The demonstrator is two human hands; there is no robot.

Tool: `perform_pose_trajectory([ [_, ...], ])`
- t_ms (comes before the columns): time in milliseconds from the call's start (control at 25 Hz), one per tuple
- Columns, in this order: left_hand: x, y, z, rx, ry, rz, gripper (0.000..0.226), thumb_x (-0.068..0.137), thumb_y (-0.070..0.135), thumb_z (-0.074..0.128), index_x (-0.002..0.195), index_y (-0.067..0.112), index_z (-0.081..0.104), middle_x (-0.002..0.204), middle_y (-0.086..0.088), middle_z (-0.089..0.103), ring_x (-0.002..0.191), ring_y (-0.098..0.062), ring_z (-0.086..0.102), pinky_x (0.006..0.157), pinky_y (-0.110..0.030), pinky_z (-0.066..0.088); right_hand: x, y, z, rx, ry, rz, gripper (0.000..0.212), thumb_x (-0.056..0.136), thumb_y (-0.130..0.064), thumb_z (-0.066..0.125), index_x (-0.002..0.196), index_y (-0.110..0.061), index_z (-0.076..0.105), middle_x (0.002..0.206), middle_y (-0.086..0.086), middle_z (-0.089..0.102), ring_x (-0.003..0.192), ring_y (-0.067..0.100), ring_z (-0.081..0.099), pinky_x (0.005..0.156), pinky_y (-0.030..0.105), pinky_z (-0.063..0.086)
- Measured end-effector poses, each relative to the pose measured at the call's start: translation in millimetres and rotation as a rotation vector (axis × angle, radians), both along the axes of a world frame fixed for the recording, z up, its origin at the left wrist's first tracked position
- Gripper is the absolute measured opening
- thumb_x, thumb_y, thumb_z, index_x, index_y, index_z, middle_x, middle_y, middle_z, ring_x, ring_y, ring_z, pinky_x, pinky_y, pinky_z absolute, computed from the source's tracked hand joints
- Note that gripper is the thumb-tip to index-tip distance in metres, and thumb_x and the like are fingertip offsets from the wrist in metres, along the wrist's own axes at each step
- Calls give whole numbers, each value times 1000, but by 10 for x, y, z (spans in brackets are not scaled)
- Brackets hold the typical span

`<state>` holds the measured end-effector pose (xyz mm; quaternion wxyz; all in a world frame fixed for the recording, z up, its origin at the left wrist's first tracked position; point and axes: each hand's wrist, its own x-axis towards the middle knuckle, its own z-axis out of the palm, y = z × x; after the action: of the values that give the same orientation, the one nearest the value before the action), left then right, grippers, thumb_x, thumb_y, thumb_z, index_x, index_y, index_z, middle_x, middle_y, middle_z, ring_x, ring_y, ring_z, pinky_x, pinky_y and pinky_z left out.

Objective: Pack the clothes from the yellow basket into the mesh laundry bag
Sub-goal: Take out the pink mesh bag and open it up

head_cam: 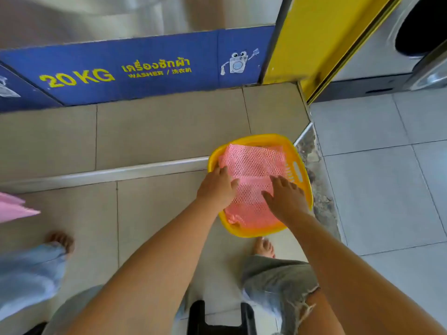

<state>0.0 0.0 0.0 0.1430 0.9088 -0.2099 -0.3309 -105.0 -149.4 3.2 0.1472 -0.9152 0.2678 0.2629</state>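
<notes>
A yellow plastic basket [298,163] sits on the tiled floor in front of me. A pink mesh laundry bag [254,163] lies spread across its top, hiding whatever clothes are inside. My left hand [217,187] rests on the bag's left edge, its fingers curled onto the mesh. My right hand [285,198] lies flat on the bag's right side with fingers spread. A bunched pink fold shows at the basket's near left corner.
A blue 20 KG washer base [125,68] and a yellow panel [314,44] stand behind a raised floor step [108,174]. My bare feet and jeans are below. Another person's foot [61,240] and a pink item [12,209] are at left. A black stool [220,317] is near me.
</notes>
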Motion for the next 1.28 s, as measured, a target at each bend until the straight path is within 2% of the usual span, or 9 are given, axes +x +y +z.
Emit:
perform_pose_trajectory([
  [120,15,-138,-455,-16,47,55,65,101,44,37,152,8,18,161,-14,15,144,-35,26,111,-48,33,39,-74,-452,-29,-30,-65,68,95,-53,40,151,-20,19,159,7,23,144,32,25,116,48,25],
  [240,-58,-290,-915,-39,39,136,74,101,40,42,155,12,0,164,-9,-5,149,-34,10,115,-47,25,51,-96,-880,-6,17,-120,92,87,-67,46,154,-20,2,162,10,5,148,35,13,117,51,18],
  [360,-114,-398,-1208,-58,18,215,87,99,31,51,153,19,-16,163,-11,-7,149,-37,7,116,-48,21,94,-149,-1185,-8,12,-141,113,75,-75,55,152,-24,-11,162,14,-2,147,39,11,116,54,19],
  [440,-133,-449,-1338,-40,-17,236,94,96,27,57,152,22,-19,162,-15,3,147,-38,15,114,-49,26,133,-182,-1316,-7,-6,-169,117,70,-75,61,152,-26,-8,158,18,14,142,42,24,112,56,25],
  [600,-138,-458,-1477,-71,-244,199,81,89,21,67,153,19,17,151,-17,34,137,-38,34,110,-48,36,157,-197,-1485,-52,-112,-193,93,68,-71,63,138,-18,31,132,19,52,125,40,44,103,55,33],
  [760,-271,-302,-1294,-193,-431,168,41,88,5,60,128,9,50,126,-16,57,116,-34,52,93,-44,48,31,-22,-1341,-138,-292,-162,46,83,-49,56,118,-20,47,120,12,60,119,36,48,102,55,30],
  [1000,-461,-115,-643,-431,-527,169,32,92,7,53,124,5,52,115,-16,61,107,-35,57,81,-42,46,-178,200,-737,-269,-621,-173,33,91,-38,46,118,-21,51,114,10,61,117,35,50,95,53,32],
  [1120,-439,48,-300,-538,-597,230,34,93,10,55,127,6,50,115,-15,60,107,-33,58,75,-33,38,-113,340,-397,-190,-811,-172,31,90,-36,45,114,-18,54,107,10,63,109,37,53,95,55,36],
  [1280,-352,559,-8,-732,-689,365,35,93,18,58,126,8,53,113,-12,62,105,-29,59,78,-30,42,130,743,-90,1,-962,-172,33,88,-38,47,112,-16,54,109,12,64,104,37,57,88,52,45],
])
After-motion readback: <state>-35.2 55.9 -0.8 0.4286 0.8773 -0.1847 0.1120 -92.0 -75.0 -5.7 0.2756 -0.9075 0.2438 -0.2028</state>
